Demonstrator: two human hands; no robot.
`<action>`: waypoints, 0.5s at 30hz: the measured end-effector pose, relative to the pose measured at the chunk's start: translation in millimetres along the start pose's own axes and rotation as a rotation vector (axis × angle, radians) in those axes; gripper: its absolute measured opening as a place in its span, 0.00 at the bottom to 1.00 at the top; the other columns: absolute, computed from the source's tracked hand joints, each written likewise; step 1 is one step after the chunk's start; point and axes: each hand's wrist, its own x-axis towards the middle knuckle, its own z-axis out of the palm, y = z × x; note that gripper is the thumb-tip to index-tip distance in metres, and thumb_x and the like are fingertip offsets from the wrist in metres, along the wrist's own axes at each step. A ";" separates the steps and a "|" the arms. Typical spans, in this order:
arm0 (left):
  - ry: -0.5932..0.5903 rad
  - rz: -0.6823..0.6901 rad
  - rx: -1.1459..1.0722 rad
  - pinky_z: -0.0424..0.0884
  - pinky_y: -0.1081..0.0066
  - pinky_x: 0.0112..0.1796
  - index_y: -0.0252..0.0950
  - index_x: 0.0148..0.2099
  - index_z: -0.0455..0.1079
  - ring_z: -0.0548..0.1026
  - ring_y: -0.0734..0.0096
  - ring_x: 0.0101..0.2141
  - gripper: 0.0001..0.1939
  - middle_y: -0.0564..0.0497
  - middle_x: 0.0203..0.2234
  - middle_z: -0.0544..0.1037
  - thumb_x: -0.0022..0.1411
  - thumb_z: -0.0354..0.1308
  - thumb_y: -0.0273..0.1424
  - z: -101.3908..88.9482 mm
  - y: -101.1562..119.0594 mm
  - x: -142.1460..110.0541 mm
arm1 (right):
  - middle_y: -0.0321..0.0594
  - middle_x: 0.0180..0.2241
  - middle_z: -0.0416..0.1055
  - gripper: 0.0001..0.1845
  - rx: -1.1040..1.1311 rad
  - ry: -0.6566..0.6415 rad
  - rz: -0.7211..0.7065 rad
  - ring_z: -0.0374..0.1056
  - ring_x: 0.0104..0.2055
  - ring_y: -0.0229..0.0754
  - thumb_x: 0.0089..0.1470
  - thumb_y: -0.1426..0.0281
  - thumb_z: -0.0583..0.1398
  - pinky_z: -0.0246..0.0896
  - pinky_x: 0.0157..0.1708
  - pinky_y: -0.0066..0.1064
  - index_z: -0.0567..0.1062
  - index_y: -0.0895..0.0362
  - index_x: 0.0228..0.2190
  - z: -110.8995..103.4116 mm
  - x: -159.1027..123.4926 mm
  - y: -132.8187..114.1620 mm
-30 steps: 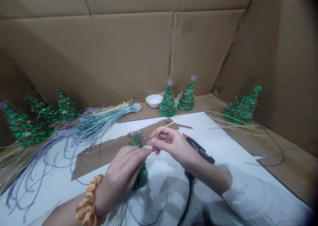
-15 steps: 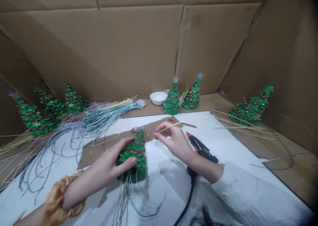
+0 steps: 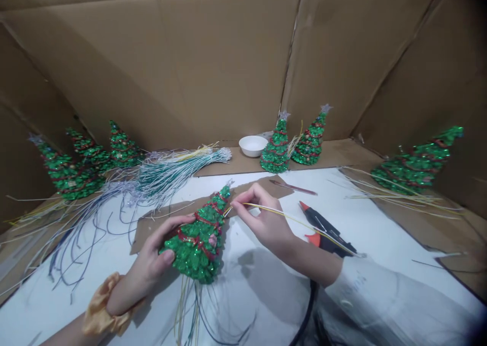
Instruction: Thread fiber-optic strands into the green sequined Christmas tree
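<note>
A small green Christmas tree (image 3: 203, 229) with red garland and a pale star at its tip lies tilted in front of me. My left hand (image 3: 158, 249) grips it round its left side near the base. Several thin wires (image 3: 189, 305) trail from under the base toward me. My right hand (image 3: 262, 216) pinches a thin yellow wire (image 3: 292, 218) between thumb and forefinger. One end of that wire is close to the tree's upper right side; whether it touches, I cannot tell. The rest runs back over my right wrist.
A black glue gun (image 3: 323, 229) with orange tip lies by my right forearm. A pen (image 3: 292, 187) rests near the cardboard piece (image 3: 152, 227). Behind are a white bowl (image 3: 253, 146), a wire bundle (image 3: 178, 171) and several finished-looking trees (image 3: 276, 148). Loose wires (image 3: 403, 196) lie right.
The tree has turned, now showing a pink ornament and its tip leaning right. My left hand has shifted down toward the base. My right hand has brought the wire's end close to the tree.
</note>
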 end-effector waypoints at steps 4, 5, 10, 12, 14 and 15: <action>-0.010 0.075 -0.026 0.62 0.54 0.49 0.43 0.49 0.62 0.61 0.47 0.53 0.29 0.44 0.53 0.63 0.50 0.52 0.54 4.7 1.0 -7.1 | 0.36 0.28 0.70 0.05 0.061 0.018 -0.041 0.68 0.31 0.38 0.51 0.71 0.57 0.62 0.30 0.30 0.63 0.55 0.26 9.5 -3.5 -3.0; -0.013 0.082 -0.032 0.62 0.54 0.49 0.43 0.49 0.61 0.61 0.48 0.53 0.29 0.44 0.54 0.61 0.50 0.52 0.54 5.8 1.8 -8.3 | 0.36 0.28 0.71 0.06 0.062 0.025 -0.062 0.68 0.31 0.38 0.51 0.71 0.57 0.63 0.31 0.30 0.63 0.55 0.26 11.3 -4.8 -3.8; -0.014 0.144 -0.023 0.62 0.54 0.49 0.46 0.49 0.60 0.61 0.50 0.53 0.27 0.45 0.55 0.58 0.52 0.51 0.53 9.7 4.3 -12.7 | 0.37 0.29 0.71 0.08 -0.068 0.047 -0.301 0.70 0.33 0.36 0.52 0.75 0.56 0.65 0.33 0.29 0.61 0.54 0.25 17.2 -11.9 -3.3; -0.020 0.183 -0.017 0.62 0.54 0.49 0.46 0.49 0.60 0.61 0.52 0.53 0.25 0.45 0.54 0.58 0.53 0.50 0.52 10.8 5.4 -13.2 | 0.38 0.30 0.71 0.07 -0.097 0.025 -0.391 0.69 0.34 0.36 0.52 0.76 0.56 0.65 0.33 0.28 0.61 0.54 0.27 18.4 -13.8 -0.5; -0.037 0.225 -0.007 0.62 0.56 0.49 0.46 0.50 0.60 0.60 0.53 0.54 0.23 0.45 0.54 0.58 0.54 0.51 0.50 11.6 6.4 -12.9 | 0.38 0.30 0.70 0.07 -0.098 0.014 -0.456 0.69 0.34 0.36 0.52 0.78 0.55 0.65 0.34 0.29 0.61 0.54 0.29 18.9 -14.8 2.3; -0.045 0.244 -0.003 0.62 0.56 0.49 0.46 0.50 0.60 0.60 0.53 0.54 0.23 0.45 0.54 0.58 0.54 0.51 0.49 11.8 6.5 -12.6 | 0.38 0.31 0.70 0.08 -0.099 0.010 -0.483 0.68 0.35 0.36 0.52 0.78 0.55 0.65 0.35 0.30 0.62 0.54 0.31 18.8 -15.0 3.6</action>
